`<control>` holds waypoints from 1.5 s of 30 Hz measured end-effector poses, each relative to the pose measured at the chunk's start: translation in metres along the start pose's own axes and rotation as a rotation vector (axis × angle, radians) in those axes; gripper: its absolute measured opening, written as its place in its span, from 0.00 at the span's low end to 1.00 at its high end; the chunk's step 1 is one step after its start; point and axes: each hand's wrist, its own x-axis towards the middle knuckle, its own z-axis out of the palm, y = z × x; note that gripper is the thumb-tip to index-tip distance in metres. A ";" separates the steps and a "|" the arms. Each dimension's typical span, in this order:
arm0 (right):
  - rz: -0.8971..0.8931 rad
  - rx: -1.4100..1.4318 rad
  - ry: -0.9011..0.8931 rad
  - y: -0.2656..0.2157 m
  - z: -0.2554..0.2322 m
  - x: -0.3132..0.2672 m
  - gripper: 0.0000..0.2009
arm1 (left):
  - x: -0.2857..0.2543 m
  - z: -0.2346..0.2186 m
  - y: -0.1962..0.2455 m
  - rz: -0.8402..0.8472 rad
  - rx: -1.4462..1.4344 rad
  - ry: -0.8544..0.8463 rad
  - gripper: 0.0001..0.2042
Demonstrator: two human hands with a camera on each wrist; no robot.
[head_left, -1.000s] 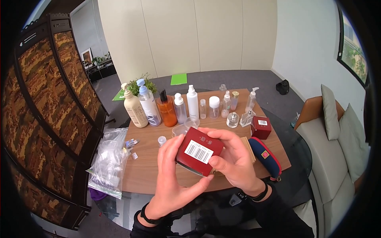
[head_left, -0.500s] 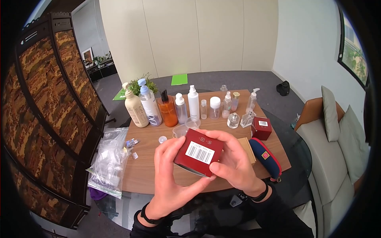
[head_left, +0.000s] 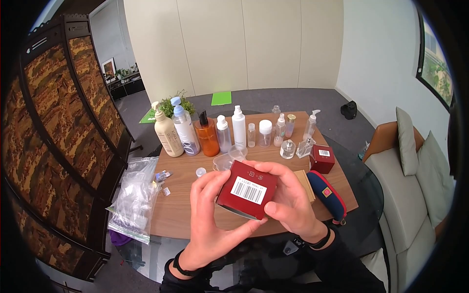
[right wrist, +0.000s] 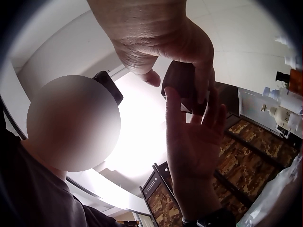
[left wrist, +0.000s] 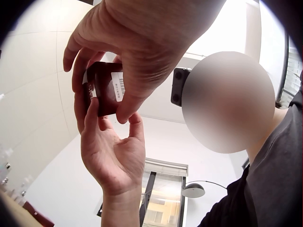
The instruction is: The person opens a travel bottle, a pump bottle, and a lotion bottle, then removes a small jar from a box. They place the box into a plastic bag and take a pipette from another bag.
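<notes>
Both hands hold a small dark red box (head_left: 243,205) up over the table, its face with a white barcode label (head_left: 249,190) turned toward the head camera. My left hand (head_left: 207,227) grips it from the left, fingers along the far left side and thumb under the near edge. On the other side, my right hand (head_left: 294,207) has its fingers along the top right edge and its thumb by the lower right corner. The left wrist view shows another label on the side of the red box (left wrist: 105,90). In the right wrist view the red box (right wrist: 179,78) is dark and partly covered by fingers.
A row of bottles (head_left: 238,128) spans the back of the wooden table (head_left: 171,215). To the right are a second red box (head_left: 322,158), a navy pouch (head_left: 326,193) and a cardboard box (head_left: 305,185). Clear plastic bags (head_left: 132,200) lie at the left edge.
The red box has turned slightly and shifted a little to the right and down in the head view. Both hands keep their hold on it.
</notes>
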 end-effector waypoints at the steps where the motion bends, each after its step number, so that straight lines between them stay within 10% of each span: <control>1: -0.004 -0.006 -0.002 0.000 0.000 0.000 0.30 | 0.000 0.000 0.000 -0.001 -0.002 0.000 0.44; 37: -0.084 -0.044 0.036 -0.003 0.001 -0.002 0.19 | -0.003 -0.002 0.000 0.036 0.008 -0.042 0.48; 45: 0.005 -0.076 0.017 -0.014 -0.008 -0.003 0.15 | -0.011 -0.005 -0.006 -0.179 -0.583 -0.037 0.33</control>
